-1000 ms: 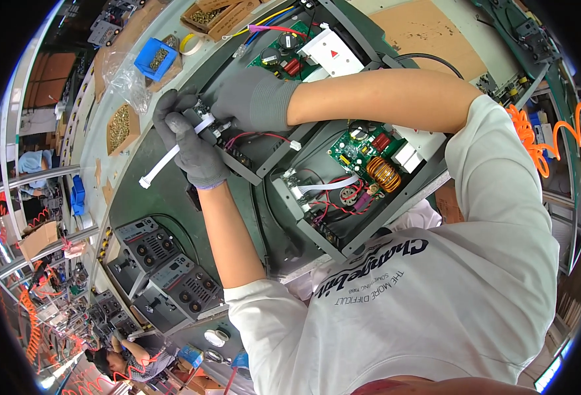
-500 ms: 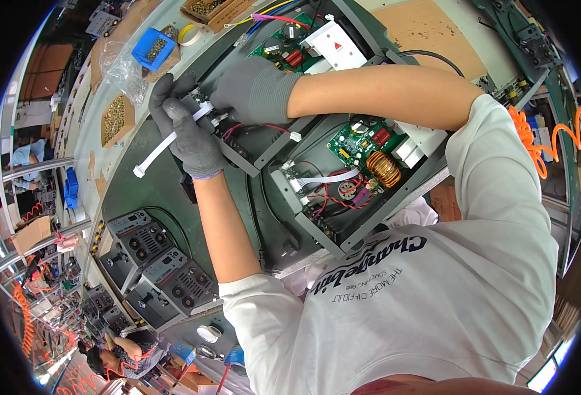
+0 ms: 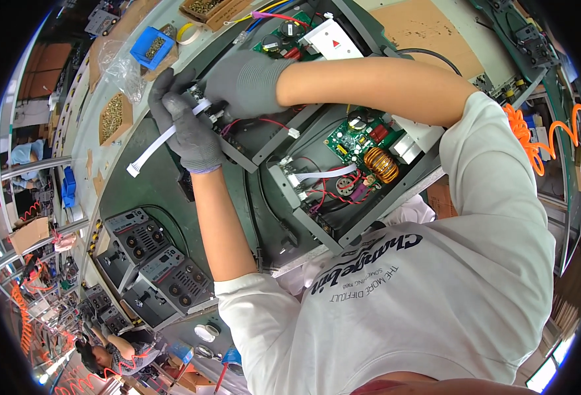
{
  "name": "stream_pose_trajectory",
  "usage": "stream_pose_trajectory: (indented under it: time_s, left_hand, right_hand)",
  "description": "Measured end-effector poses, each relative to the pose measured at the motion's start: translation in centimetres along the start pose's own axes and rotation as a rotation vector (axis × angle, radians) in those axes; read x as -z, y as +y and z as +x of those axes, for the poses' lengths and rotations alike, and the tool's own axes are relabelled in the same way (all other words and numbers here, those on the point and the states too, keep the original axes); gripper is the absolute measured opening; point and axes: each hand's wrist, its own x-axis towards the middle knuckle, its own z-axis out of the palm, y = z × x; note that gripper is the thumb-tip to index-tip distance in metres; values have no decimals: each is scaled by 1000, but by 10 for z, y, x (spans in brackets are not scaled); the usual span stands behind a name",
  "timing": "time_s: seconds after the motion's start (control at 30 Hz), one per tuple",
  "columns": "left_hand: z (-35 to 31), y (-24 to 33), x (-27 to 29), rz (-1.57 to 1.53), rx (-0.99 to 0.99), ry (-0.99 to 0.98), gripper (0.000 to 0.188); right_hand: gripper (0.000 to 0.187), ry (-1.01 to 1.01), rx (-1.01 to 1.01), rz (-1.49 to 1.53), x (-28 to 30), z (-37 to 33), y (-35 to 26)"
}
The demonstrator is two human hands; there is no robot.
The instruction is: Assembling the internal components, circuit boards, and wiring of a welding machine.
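Note:
Grey knitted gloves cover both my hands. My left hand [image 3: 190, 130] is closed round the front panel of a dark grey open metal chassis [image 3: 238, 156], its thumb lying over a white ribbon cable [image 3: 153, 148]. The cable's free end, with a white plug, sticks out to the left. Close beside it, my right hand [image 3: 244, 84] is curled behind the panel, near a small circuit board. Its fingertips are hidden, so what they grip does not show. A red and purple wire pair ends in a white plug [image 3: 294, 133] below my right wrist.
Nearer me lies a second open chassis [image 3: 317, 227] with a green circuit board [image 3: 350, 145] and a copper coil [image 3: 381, 164]. Two finished-looking grey units [image 3: 136, 240] stand at left. A blue screw bin [image 3: 152, 47] and a carton of screws [image 3: 114, 118] sit along the far left edge.
My right hand has shifted slightly left and turned at the panel. My left hand keeps its grip, and the ribbon cable's free end has moved a little left.

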Motion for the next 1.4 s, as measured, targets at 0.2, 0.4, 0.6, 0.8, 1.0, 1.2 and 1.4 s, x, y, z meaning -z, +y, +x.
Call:
stream_pose_trajectory:
  time_s: [0.2, 0.4, 0.6, 0.8, 1.0, 1.2, 1.4]
  left_hand:
    - [0, -1, -6, -8, 38, 4, 46]
    - [-1, -10, -2, -38, 9, 12, 53]
    - [-3, 7, -9, 5, 82, -7, 63]
    - [-2, -1, -3, 168, -54, -73, 57]
    - [-1, -4, -14, 2, -69, 11, 67]
    - [-1, -8, -8, 6, -45, 21, 60]
    - [-1, -1, -16, 91, -58, 34, 78]
  right_hand:
    - [19, -97, 573, 11, 31, -31, 29]
    - [13, -148, 592, -54, 24, -34, 31]
    - [19, -6, 156, 886, 10, -11, 57]
    - [26, 154, 41, 468, 9, -12, 40]
    - [25, 249, -154, 216, 15, -12, 26]
    - [18, 253, -171, 36, -10, 11, 24]
    - [17, 337, -170, 38, -15, 11, 25]
